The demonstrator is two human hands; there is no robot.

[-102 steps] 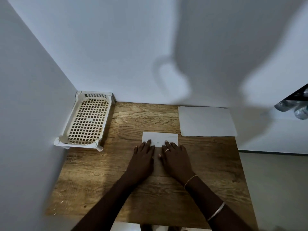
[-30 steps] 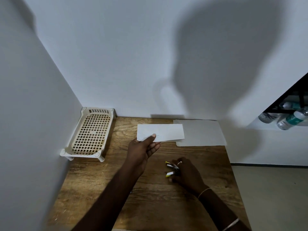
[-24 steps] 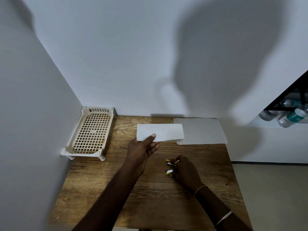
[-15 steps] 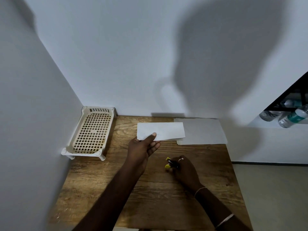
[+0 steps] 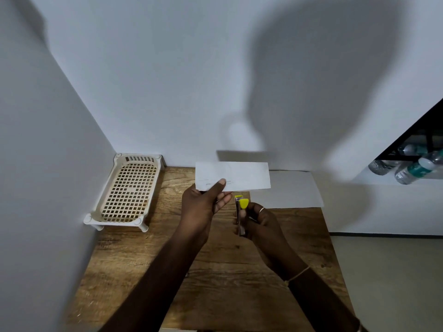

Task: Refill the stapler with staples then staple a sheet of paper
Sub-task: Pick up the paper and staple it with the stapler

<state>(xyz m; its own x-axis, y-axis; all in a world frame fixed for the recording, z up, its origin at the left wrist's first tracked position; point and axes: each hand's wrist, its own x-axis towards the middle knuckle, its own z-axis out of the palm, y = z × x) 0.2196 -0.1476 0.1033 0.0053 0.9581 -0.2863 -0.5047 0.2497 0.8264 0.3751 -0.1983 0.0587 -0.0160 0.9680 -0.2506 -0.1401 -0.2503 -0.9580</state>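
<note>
No legible text, brand, number or sign was found anywhere in view. The folded paper (image 5: pixel 233 175), pinched in the left hand (image 5: pixel 203 207), carried faint grey marks near the thumb, too pale and blurred to read. The bottles (image 5: pixel 412 167) lying at the far right bore green-and-white labels, print too small and soft to make out. The stapler (image 5: pixel 241 212) in the right hand (image 5: pixel 261 224) showed yellow and metal parts, no lettering discernible. The flat sheet (image 5: pixel 287 190) showed no marks.

Basket (image 5: pixel 127 191) left on table (image 5: pixel 215 271); flat sheet (image 5: pixel 287 191) back right.
</note>
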